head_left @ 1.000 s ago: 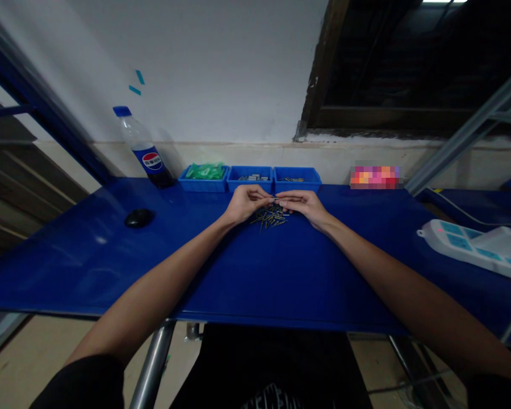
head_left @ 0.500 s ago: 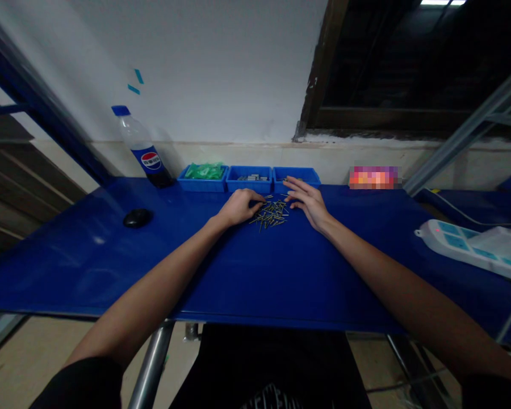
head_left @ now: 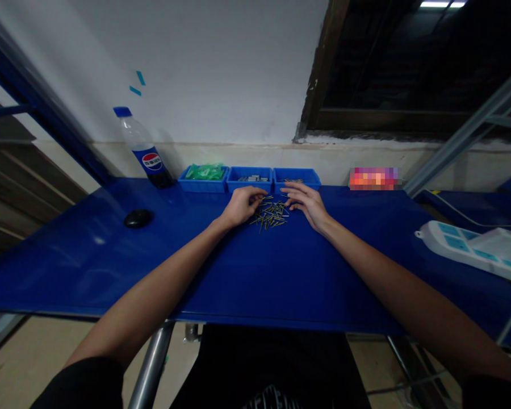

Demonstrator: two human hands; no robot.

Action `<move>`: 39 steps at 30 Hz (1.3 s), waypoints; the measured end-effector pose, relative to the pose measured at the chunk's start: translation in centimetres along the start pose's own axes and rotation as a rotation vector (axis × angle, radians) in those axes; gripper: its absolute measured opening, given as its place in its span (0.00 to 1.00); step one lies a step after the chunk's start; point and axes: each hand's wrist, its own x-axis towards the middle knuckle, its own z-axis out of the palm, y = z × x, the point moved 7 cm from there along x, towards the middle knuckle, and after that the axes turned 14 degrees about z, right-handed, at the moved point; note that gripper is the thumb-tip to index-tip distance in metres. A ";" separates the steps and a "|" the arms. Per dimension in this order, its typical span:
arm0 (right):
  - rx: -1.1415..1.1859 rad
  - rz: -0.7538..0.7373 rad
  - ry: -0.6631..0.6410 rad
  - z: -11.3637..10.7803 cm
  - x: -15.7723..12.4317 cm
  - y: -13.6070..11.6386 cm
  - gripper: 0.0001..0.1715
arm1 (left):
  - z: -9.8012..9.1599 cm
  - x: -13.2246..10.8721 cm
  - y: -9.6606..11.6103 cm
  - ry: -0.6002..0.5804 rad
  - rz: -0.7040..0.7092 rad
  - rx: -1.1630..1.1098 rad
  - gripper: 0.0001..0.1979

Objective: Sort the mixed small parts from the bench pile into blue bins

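A loose pile of thin, brass-coloured metal pins lies on the blue tabletop; their exact kind is too small to tell. At the pile's left edge is my left hand, its fingers curved and a gap showing between thumb and forefinger. My right hand is on the other side, fingers spread, fingertips close to the pile's upper right. I see nothing held in either hand. Just behind the hands stands a blue bin with a few thin pieces in it, partly hidden by my right fingers.
Left of that bin are one with small grey metal pieces and one with green plastic packets. A cola bottle and a black mouse are at left. A power strip and a blurred-out box are at right.
My left fingers have lifted slightly and the forefinger has moved away from the thumb. My right fingers have shifted a little downward and to the left. The pile looks nearly the same.
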 end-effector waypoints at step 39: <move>-0.034 0.008 0.021 -0.1 0.1 -0.1 0.36 | -0.1 0.2 1.2 -0.189 0.136 0.069 0.13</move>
